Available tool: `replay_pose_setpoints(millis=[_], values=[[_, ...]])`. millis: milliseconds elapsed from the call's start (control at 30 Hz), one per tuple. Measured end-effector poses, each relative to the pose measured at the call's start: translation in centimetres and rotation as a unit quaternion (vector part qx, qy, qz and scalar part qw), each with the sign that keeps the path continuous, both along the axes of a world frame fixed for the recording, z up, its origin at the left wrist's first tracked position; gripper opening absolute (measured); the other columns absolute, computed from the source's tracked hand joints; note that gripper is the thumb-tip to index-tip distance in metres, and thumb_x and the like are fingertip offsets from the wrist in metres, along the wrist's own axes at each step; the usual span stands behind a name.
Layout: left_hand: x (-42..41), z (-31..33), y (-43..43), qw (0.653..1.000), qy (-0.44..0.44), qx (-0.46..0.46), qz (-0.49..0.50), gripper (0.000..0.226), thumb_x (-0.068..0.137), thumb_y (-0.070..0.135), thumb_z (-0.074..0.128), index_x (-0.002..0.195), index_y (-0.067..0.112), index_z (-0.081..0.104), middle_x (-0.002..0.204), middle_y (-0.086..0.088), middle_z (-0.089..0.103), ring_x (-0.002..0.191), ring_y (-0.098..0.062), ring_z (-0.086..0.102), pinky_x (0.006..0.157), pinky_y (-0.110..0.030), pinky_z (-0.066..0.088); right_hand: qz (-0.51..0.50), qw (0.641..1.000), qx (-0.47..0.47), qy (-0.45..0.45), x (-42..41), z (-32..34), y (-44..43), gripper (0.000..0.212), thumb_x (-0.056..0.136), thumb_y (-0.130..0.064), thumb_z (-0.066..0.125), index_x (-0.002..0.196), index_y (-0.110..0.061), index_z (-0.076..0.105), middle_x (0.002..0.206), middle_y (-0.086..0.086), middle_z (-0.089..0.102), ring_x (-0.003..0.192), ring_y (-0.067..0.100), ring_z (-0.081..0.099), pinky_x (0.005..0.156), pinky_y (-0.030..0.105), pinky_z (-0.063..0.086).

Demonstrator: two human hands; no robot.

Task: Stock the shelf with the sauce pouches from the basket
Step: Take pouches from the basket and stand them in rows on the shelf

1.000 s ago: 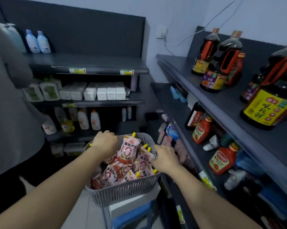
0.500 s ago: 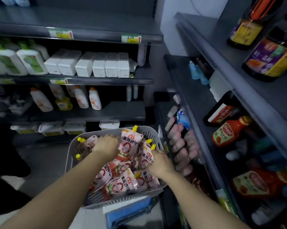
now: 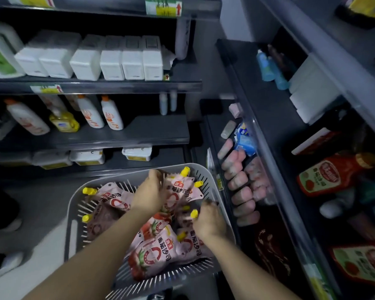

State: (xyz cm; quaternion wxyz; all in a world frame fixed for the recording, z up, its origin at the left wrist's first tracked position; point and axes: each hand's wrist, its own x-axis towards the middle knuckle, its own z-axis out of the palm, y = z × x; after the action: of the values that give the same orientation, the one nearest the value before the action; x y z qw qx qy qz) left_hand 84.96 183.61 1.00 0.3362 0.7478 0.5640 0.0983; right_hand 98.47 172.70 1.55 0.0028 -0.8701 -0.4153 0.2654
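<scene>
A grey slotted basket [image 3: 74, 213] sits below me, filled with several pink sauce pouches [image 3: 158, 254] that have yellow caps. Both my hands are inside it. My left hand [image 3: 148, 194] curls around an upright pouch [image 3: 178, 189] near the basket's far rim. My right hand [image 3: 209, 221] presses down among the pouches at the right side, its fingers closing around one with a yellow cap [image 3: 194, 213]. The dark shelf unit [image 3: 266, 131] stands to the right of the basket.
Red ketchup bottles [image 3: 329, 176] and pink wrapped sausages [image 3: 240, 182] lie on the right shelves. White boxes [image 3: 108, 59] and white bottles [image 3: 111, 113] fill the shelves ahead. Someone's shoes [image 3: 7, 263] show at the lower left floor.
My view has tilted down and closer to the basket. Both hands went from its rim down into the pouches, and my left hand has closed on the upright pouch.
</scene>
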Motion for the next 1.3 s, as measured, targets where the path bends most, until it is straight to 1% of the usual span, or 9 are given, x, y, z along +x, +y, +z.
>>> replay_pose_setpoints(millis=[167, 300, 400, 567, 633, 733, 1000, 1133, 1300], values=[[0.3, -0.9, 0.0, 0.997, 0.023, -0.005, -0.067, 0.020, 0.090, 0.031, 0.059, 0.107, 0.020, 0.058, 0.109, -0.006, 0.061, 0.097, -0.029, 0.062, 0.080, -0.039, 0.051, 0.063, 0.997, -0.025, -0.043, -0.6, -0.7, -0.1, 0.021, 0.092, -0.018, 0.054, 0.109, -0.019, 0.066, 0.129, 0.003, 0.048, 0.104, 0.025, 0.063, 0.070, 0.030, 0.046], [1.7, -1.4, 0.4, 0.997, 0.025, -0.033, -0.062, 0.028, 0.090, 0.029, 0.059, 0.113, 0.015, 0.048, 0.107, -0.012, 0.066, 0.097, -0.034, 0.062, 0.070, -0.035, 0.044, 0.076, 0.997, 0.013, -0.024, -0.7, -1.3, 0.0, 0.027, 0.090, -0.007, 0.049, 0.114, -0.014, 0.059, 0.128, 0.007, 0.049, 0.110, 0.027, 0.057, 0.083, 0.034, 0.048], [2.6, -1.3, 0.3, 0.996, 0.046, -0.018, -0.080, 0.030, 0.092, 0.034, 0.056, 0.120, 0.022, 0.056, 0.112, -0.010, 0.065, 0.099, -0.032, 0.063, 0.070, -0.033, 0.045, 0.076, 0.996, 0.008, -0.044, -0.5, -1.5, -0.5, 0.034, 0.093, -0.003, 0.040, 0.124, -0.012, 0.049, 0.132, 0.009, 0.047, 0.112, 0.028, 0.058, 0.083, 0.037, 0.049], [2.2, -0.7, 0.1, 0.996, -0.008, -0.019, -0.091, 0.026, 0.092, 0.021, 0.055, 0.115, 0.014, 0.067, 0.104, -0.008, 0.060, 0.099, -0.030, 0.061, 0.072, -0.031, 0.041, 0.132, 0.985, 0.051, -0.102, -0.6, -0.6, -0.5, 0.032, 0.092, -0.007, 0.042, 0.111, -0.017, 0.065, 0.117, 0.002, 0.059, 0.113, 0.023, 0.051, 0.072, 0.028, 0.040], [1.4, -0.1, 0.2, 0.995, -0.037, -0.028, -0.084, 0.025, 0.092, 0.019, 0.058, 0.114, 0.012, 0.067, 0.098, -0.003, 0.058, 0.096, -0.027, 0.061, 0.075, -0.030, 0.043, 0.127, 0.983, 0.082, -0.104, -0.9, -0.2, -0.8, 0.030, 0.092, -0.011, 0.045, 0.108, -0.020, 0.068, 0.114, -0.001, 0.059, 0.114, 0.022, 0.046, 0.079, 0.029, 0.037], [0.4, 1.4, 0.3, 0.991, -0.112, -0.065, -0.042, 0.025, 0.092, 0.019, 0.061, 0.115, 0.011, 0.067, 0.101, -0.001, 0.060, 0.097, -0.023, 0.060, 0.082, -0.030, 0.046, 0.098, 0.977, 0.168, -0.081, -0.9, 0.7, -1.6, 0.021, 0.088, -0.016, 0.055, 0.099, -0.021, 0.072, 0.108, -0.002, 0.062, 0.111, 0.021, 0.047, 0.092, 0.034, 0.038], [1.5, 8.3, 0.6, 0.955, -0.279, -0.096, -0.013, 0.019, 0.093, 0.016, 0.060, 0.102, 0.029, 0.070, 0.095, 0.001, 0.073, 0.091, -0.022, 0.070, 0.079, -0.049, 0.057, -0.133, 0.916, 0.330, 0.186, 0.2, 6.0, -2.3, 0.019, 0.083, -0.007, 0.069, 0.078, -0.026, 0.071, 0.072, -0.016, 0.066, 0.070, -0.001, 0.061, 0.070, 0.024, 0.051], [3.1, 12.9, 0.1, 0.930, -0.353, -0.085, -0.052, 0.035, 0.093, 0.013, 0.060, 0.093, 0.047, 0.071, 0.086, 0.004, 0.075, 0.085, -0.020, 0.071, 0.077, -0.045, 0.058, -0.161, 0.879, 0.406, 0.193, 1.6, 10.7, -3.9, 0.037, 0.083, -0.004, 0.070, 0.070, -0.037, 0.062, 0.071, -0.026, 0.067, 0.072, -0.008, 0.062, 0.065, 0.007, 0.044], [6.1, 18.5, -1.9, 0.896, -0.427, -0.056, -0.111, 0.026, 0.091, 0.014, 0.063, 0.094, 0.038, 0.073, 0.089, 0.001, 0.075, 0.083, -0.016, 0.070, 0.076, -0.047, 0.058, -0.204, 0.836, 0.483, 0.163, 3.7, 18.2, -7.4, 0.027, 0.086, -0.012, 0.066, 0.068, -0.032, 0.064, 0.067, -0.013, 0.067, 0.058, 0.001, 0.060, 0.052, 0.014, 0.043]])
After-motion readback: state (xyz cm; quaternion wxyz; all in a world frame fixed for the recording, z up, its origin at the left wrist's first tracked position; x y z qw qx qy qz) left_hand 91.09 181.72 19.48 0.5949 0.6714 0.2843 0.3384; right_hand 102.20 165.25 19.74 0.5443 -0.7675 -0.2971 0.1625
